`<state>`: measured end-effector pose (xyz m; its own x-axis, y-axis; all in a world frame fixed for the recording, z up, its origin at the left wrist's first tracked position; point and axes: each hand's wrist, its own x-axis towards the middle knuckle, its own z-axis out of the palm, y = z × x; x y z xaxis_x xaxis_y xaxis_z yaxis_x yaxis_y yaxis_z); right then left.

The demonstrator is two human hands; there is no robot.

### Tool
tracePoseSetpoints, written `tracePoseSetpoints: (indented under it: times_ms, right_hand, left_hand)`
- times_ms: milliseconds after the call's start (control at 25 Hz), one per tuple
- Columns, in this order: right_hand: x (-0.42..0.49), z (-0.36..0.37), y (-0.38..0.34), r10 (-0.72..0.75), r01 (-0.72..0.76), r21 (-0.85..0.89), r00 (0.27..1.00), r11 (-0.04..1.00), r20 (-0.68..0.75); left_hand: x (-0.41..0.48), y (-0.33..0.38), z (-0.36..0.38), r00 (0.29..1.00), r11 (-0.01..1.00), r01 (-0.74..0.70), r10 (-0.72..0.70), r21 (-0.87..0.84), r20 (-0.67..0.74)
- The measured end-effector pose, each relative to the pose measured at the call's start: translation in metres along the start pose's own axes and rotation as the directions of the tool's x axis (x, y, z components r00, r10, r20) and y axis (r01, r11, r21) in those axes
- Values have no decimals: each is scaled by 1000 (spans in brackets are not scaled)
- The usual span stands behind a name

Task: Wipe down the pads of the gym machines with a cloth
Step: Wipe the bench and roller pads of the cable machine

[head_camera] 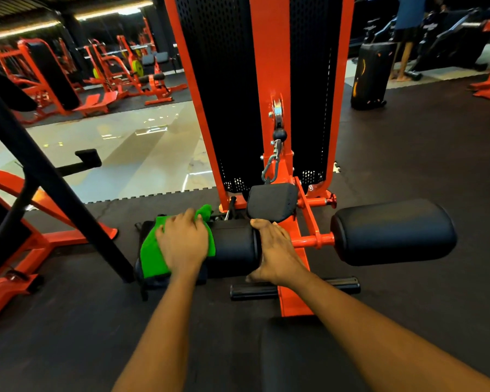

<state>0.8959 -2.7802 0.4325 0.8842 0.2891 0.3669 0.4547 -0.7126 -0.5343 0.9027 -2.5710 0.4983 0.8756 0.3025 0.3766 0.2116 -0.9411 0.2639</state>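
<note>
A bright green cloth is draped over the left black roller pad of an orange cable machine. My left hand presses flat on the cloth, fingers spread over the pad's top. My right hand rests against the inner end of the same pad, fingers straight and pointing up. A matching right roller pad sticks out on the other side of the orange post. A small black pad sits just behind them. The machine's black seat pad is at the bottom, partly hidden by my right forearm.
A black diagonal frame bar of a neighbouring orange machine crosses close on the left. A black foot bar lies low under the pads. More orange machines stand far left. A person and a black speaker are at the far right.
</note>
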Motion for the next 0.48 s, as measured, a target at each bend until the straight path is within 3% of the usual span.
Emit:
tracePoseSetpoints:
  times_ms: [80, 280, 360, 480]
  right_hand:
    - [6, -11, -4, 47, -51, 44, 995, 998, 91]
    - [46, -34, -11, 137, -153, 2, 888, 988, 438]
    - [45, -32, -12, 148, -171, 18, 893, 985, 425]
    - [19, -17, -11, 48, -57, 39, 978, 998, 202]
  left_hand:
    - [-36, -11, 15, 983, 991, -87, 69, -102, -173]
    - [-43, -17, 20, 968, 981, -107, 66, -162, -240]
    - [-35, -16, 7, 972, 962, -68, 3, -266, -236]
    - [-19, -24, -14, 961, 888, 57, -173, -457, -216]
